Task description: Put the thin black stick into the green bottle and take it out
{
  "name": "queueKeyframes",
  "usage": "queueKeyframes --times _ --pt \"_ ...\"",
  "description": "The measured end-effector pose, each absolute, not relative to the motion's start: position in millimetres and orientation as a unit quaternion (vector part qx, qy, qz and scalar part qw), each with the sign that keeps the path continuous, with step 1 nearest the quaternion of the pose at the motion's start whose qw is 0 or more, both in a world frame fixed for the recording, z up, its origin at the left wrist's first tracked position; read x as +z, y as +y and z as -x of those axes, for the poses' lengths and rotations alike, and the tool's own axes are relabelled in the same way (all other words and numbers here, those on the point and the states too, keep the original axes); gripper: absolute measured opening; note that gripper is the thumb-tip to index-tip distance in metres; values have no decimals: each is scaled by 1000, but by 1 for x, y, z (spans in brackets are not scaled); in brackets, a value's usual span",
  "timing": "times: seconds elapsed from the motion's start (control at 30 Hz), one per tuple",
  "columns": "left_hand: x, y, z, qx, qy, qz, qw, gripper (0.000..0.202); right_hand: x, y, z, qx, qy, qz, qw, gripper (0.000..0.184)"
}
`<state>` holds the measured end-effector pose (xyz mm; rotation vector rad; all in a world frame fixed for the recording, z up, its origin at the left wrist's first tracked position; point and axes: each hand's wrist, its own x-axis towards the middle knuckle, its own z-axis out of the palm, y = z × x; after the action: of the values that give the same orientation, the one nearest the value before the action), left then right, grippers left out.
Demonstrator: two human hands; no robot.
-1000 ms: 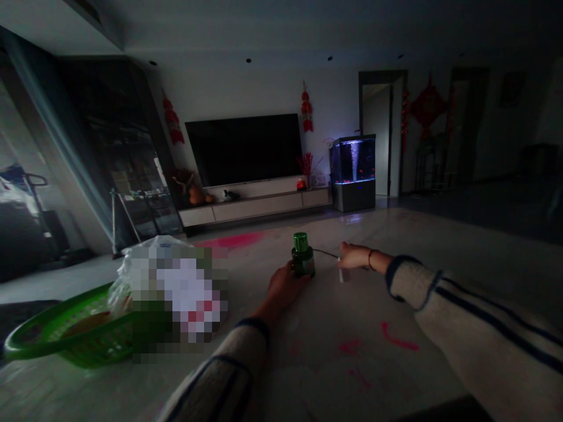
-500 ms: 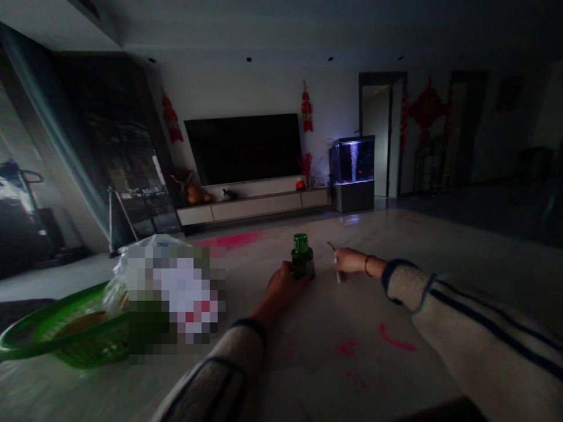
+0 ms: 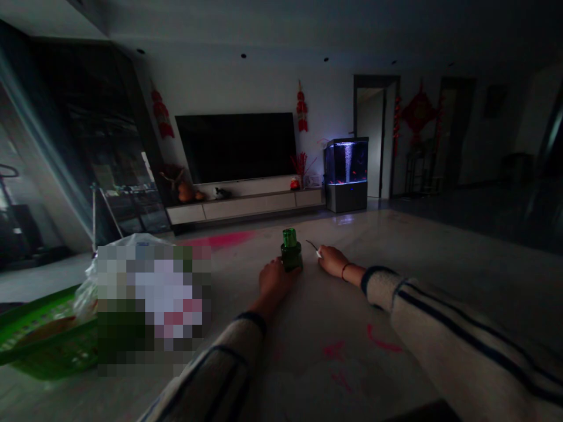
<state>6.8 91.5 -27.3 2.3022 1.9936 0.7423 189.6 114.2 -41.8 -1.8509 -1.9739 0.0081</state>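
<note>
A small green glass bottle [image 3: 291, 253] with a shiny green cap stands upright on the pale tabletop [image 3: 308, 316]. My left hand [image 3: 276, 278] is closed around its lower part from the left and front, hiding some of the base. To the right of the bottle, my right hand [image 3: 332, 261] pinches a thin white stick [image 3: 319, 254] with a dark, slightly bent wire-like end. That dark end points up and left toward the bottle, with a gap between them. Most of the stick is hidden by the fingers.
At left sits a green plastic basket [image 3: 57, 346] with a clear plastic bag [image 3: 90, 284] and a blurred-out item. Pink smears [image 3: 334, 350] mark the tabletop. Beyond are a television [image 3: 237, 146], a low cabinet [image 3: 246, 205] and a lit fish tank [image 3: 347, 164].
My right hand has moved left, closer to the bottle, and the stick has turned so its dark end leans toward it. The whole view has shifted slightly; my left hand still holds the bottle.
</note>
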Motion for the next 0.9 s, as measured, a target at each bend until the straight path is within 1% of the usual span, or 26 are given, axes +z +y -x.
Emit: queueKeyframes --times 0.1,0.23,0.3,0.33,0.4,0.47,0.53,0.63,0.77,0.83,0.9 --pt "-29 92 -7 236 633 -738 6 56 -42 116 -191 12 -708 666 234 27" --pt "-29 86 2 224 625 -746 51 56 -41 112 -197 34 -711 658 247 24" --pt "-23 80 10 227 616 -753 50 53 -37 104 -200 20 -710 657 251 21" --pt "-18 76 14 234 606 -760 30 43 -33 99 -201 -1 -711 656 252 20" --pt "-5 68 23 236 598 -765 -33 18 -25 88 -199 -64 -721 646 245 19" --pt "9 58 31 280 592 -748 -108 29 -16 75 -195 -128 -740 621 224 25" --pt "18 49 38 302 570 -748 -155 36 -10 63 -188 -165 -760 589 221 29" --pt "23 40 46 269 510 -793 -195 40 -6 50 -177 -198 -783 539 241 33" --pt "25 35 48 267 482 -808 -206 44 -3 41 -172 -218 -789 511 261 37" --pt "26 35 47 267 495 -805 -190 46 0 39 -174 -227 -789 516 246 39" --pt "26 36 46 257 508 -809 -149 47 3 39 -179 -234 -774 544 223 43"
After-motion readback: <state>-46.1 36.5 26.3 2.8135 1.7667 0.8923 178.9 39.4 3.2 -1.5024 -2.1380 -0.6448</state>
